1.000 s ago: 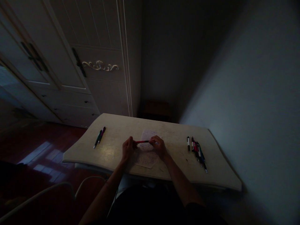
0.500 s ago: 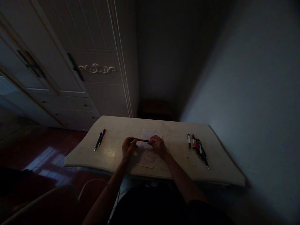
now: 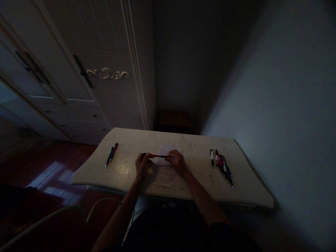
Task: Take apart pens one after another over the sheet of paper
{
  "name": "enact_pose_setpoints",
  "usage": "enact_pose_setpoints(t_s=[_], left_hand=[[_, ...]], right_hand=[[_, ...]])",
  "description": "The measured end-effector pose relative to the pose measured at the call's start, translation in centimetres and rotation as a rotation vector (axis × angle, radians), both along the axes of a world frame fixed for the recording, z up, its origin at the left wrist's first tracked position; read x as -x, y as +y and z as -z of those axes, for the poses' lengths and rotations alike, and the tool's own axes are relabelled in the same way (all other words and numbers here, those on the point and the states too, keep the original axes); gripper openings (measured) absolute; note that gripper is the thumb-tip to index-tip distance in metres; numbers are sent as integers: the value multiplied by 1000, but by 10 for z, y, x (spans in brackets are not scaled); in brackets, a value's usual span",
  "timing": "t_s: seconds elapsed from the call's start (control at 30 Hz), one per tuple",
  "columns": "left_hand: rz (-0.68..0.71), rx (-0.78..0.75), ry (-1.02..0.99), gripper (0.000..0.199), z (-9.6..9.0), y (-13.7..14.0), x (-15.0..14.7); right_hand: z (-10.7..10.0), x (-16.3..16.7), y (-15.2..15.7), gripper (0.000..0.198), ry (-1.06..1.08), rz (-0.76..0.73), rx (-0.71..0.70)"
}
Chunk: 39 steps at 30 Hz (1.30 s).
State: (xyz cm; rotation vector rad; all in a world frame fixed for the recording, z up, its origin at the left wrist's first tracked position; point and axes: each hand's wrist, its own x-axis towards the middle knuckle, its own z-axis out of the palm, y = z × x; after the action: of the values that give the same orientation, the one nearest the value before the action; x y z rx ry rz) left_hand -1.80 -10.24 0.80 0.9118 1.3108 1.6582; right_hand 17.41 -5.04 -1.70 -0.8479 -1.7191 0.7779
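A red and black pen [image 3: 156,155] lies level between my two hands, above a sheet of paper [image 3: 165,175] covered in writing. My left hand [image 3: 142,165] pinches its left end between thumb and fingers. On the other end, my right hand [image 3: 177,162] has its fingers closed as well. Both hands are over the middle of the pale table [image 3: 194,178]. Dim light blurs the finer details of the pen and the fingertips.
A green pen [image 3: 109,157] and a purple pen [image 3: 114,152] lie at the table's left. Several pens [image 3: 224,168] are heaped at the right, beside a black and white pen [image 3: 211,158]. Left stands a wardrobe [image 3: 115,108]; right, a wall [image 3: 288,122].
My left hand has shifted slightly left and its grip on the pen has changed, so more of the pen shows between the hands. My right hand stays nearly in place.
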Motion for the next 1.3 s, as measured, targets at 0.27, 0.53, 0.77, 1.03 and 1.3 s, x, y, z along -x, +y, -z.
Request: enact_pose_setpoints(t_s=[0.27, 0.53, 0.77, 1.03, 1.3], left_hand=[[47, 12, 35, 30, 0, -1, 2], [176, 50, 137, 31, -4, -5, 3], [189, 50, 167, 29, 7, -2, 7], [174, 45, 155, 35, 0, -3, 4], [226, 9, 135, 36, 1, -4, 4]], right_hand=[[-3, 0, -1, 24, 2, -3, -22], [-2, -3, 0, 22, -3, -7, -45], [-4, -5, -1, 17, -3, -15, -34], [-4, -5, 0, 17, 55, -27, 3], [-5, -8, 4, 16, 56, -2, -11]])
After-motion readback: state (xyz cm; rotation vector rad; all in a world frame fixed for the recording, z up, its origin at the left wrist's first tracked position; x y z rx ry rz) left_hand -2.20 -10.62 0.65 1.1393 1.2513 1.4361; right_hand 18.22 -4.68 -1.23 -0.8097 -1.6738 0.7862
